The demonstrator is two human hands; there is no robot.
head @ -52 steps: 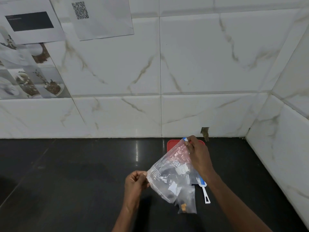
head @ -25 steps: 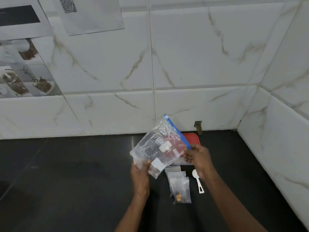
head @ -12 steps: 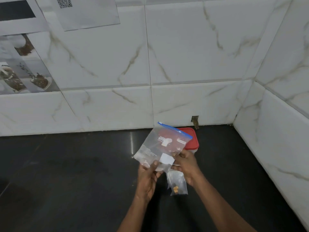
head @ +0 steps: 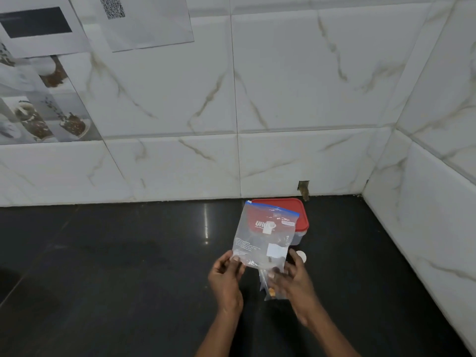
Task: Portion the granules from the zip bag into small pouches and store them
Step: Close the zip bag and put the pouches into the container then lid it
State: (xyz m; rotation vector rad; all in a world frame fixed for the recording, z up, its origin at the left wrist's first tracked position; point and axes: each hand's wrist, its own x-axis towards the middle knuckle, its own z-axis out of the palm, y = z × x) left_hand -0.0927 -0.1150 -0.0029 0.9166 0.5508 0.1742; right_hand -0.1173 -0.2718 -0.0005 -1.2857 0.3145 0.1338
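The left hand (head: pixel 226 276) pinches the lower left corner of the zip bag (head: pixel 262 238) between thumb and fingers, and the right hand (head: pixel 293 282) takes the lower right corner, thumb behind and fingers in front, though blur softens that grip. The two hands are set a little apart, which keeps the film stretched flat between them. The bag stands upright in the air just in front of the red-lidded container (head: pixel 301 215), its blue zip strip on top and apparently sealed. Held this way, whatever it contains would settle toward the corners being gripped, likely so the contents can be checked before opening. Only a small dark speck shows near the bottom; the granules themselves are too faint to make out.

Nearer the person than the container, partly under the right hand, the small pouches (head: pixel 273 292) lie on the black countertop (head: pixel 128 266), one showing an orange-brown bit inside. They sit close, probably ready for filling. The pale bowl of a spoon (head: pixel 301 255) peeks out just in front of the container, and the container itself sits back against the tiled wall (head: pixel 283 99)
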